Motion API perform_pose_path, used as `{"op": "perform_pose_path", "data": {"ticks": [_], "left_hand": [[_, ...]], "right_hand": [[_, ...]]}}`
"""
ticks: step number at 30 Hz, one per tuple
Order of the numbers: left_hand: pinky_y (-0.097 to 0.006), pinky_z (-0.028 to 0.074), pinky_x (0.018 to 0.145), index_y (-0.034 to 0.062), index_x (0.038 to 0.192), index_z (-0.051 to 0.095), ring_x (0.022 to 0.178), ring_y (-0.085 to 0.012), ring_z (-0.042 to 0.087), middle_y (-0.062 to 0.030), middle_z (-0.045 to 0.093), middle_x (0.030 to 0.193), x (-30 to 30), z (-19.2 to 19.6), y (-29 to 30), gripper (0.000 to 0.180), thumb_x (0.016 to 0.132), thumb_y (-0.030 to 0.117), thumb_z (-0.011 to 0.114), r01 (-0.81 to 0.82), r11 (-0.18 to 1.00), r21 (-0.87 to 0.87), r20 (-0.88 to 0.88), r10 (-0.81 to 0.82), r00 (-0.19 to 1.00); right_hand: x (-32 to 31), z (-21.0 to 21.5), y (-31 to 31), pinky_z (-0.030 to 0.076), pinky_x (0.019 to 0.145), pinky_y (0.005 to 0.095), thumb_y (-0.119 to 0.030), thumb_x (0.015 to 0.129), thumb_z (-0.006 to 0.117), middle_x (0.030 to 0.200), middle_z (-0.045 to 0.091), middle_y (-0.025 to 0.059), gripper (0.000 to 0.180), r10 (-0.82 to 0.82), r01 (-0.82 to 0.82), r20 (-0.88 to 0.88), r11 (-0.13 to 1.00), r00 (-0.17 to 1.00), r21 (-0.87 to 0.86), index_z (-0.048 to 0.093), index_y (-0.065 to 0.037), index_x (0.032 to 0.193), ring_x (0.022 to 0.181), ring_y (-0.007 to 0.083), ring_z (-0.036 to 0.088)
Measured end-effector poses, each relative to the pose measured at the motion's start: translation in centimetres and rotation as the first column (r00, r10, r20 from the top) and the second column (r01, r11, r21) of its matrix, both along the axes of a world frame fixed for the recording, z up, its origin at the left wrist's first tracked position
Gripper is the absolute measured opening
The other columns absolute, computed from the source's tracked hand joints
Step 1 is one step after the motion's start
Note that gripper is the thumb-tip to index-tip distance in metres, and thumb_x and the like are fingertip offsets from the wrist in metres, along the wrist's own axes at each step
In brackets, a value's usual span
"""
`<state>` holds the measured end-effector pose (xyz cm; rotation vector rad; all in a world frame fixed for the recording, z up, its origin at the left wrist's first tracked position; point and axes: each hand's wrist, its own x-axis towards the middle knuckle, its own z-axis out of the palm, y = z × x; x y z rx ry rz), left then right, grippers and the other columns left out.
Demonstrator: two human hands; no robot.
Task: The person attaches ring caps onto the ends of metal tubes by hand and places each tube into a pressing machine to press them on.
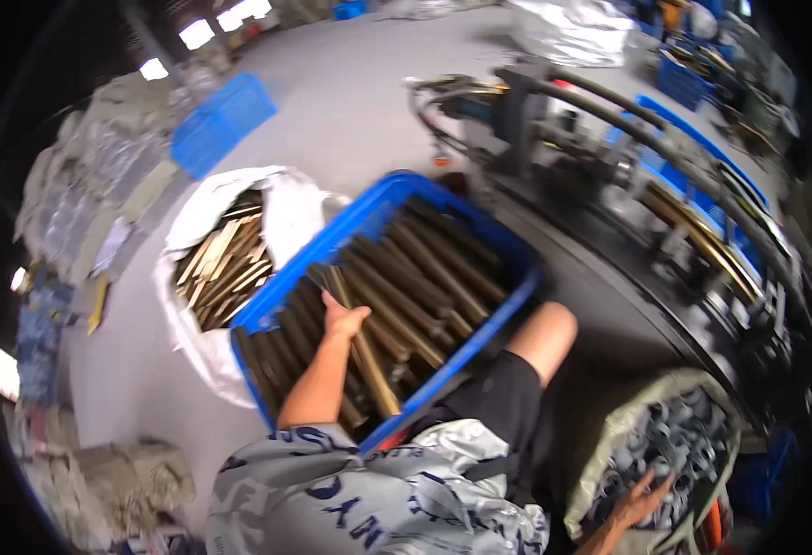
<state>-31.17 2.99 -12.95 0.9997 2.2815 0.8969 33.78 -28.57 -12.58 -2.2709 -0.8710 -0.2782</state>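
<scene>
My left hand is closed around a brownish metal tube in the blue crate. Around it, several similar tubes lie side by side, filling the crate. Over at the lower right, my right hand reaches into a sack of small grey ring-like parts. Its fingers are apart and lie on the parts, with nothing visibly gripped. Motion blur softens the fine detail of both hands.
A white sack of thin strips stands left of the crate. Beyond it is a blue panel-like bin. A dark machine with hoses and a brass-coloured tube runs along the right. Piled bags line the left.
</scene>
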Motion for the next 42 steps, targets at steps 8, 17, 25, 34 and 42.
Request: {"op": "perform_pose_path", "data": {"ticks": [8,17,25,34,42], "left_hand": [[-0.037,0.050,0.096,0.0064,0.139,0.042,0.110,-0.0296,0.066,-0.0202,0.065,0.118,23.8,16.9,2.0,0.077,0.068,0.008,0.071,0.941,0.303,0.152,-0.209,-0.920,0.330],[-0.042,0.053,0.080,0.0136,0.134,0.054,0.093,-0.0355,0.064,-0.0176,0.068,0.099,39.2,25.8,-6.5,0.072,0.065,0.005,0.071,0.873,-0.484,-0.056,-0.261,-0.837,-0.481],[-0.042,0.049,0.073,0.0132,0.130,0.058,0.083,-0.0341,0.063,-0.0135,0.066,0.087,38.9,26.9,-6.5,0.069,0.063,0.006,0.072,0.874,-0.485,0.027,-0.400,-0.807,-0.435],[-0.044,0.051,0.073,0.0155,0.132,0.057,0.083,-0.0326,0.066,-0.0123,0.066,0.087,38.7,25.5,-6.8,0.071,0.064,0.006,0.072,0.844,-0.530,-0.082,-0.356,-0.775,-0.522],[-0.044,0.052,0.072,0.0163,0.137,0.052,0.083,-0.0317,0.066,-0.0107,0.063,0.087,39.2,23.7,-6.8,0.077,0.064,0.009,0.074,0.817,-0.547,-0.180,-0.415,-0.711,-0.568]], "right_hand": [[-7.7,9.5,7.1,0.056,0.089,0.0419,-0.033,0.093,0.069,0.131,0.057,0.0148,0.056,0.867,0.432,-0.473,0.490,-0.154,0.757,0.049,-0.007,0.137,0.105,0.0353,0.065],[-9.0,11.4,4.1,0.062,0.083,0.0401,-0.024,0.086,0.078,0.140,0.053,0.0165,0.080,0.894,0.327,-0.448,0.424,-0.003,0.845,0.035,-0.005,0.150,0.107,0.0263,0.068],[-8.7,12.3,3.6,0.047,0.101,0.0361,-0.009,0.071,0.089,0.133,0.059,0.0127,0.087,0.729,-0.133,-0.584,0.658,0.356,0.741,0.043,-0.002,0.145,0.117,0.0193,0.059],[-9.8,12.3,4.0,0.052,0.098,0.0367,-0.007,0.077,0.084,0.133,0.059,0.0128,0.084,0.882,0.050,-0.447,0.445,0.151,0.894,0.039,-0.004,0.148,0.116,0.0221,0.061],[-9.2,10.6,3.8,0.054,0.088,0.0300,-0.012,0.088,0.076,0.132,0.056,0.0108,0.060,0.826,-0.154,-0.490,0.542,0.280,0.826,0.051,0.000,0.141,0.103,0.0174,0.065]]}}
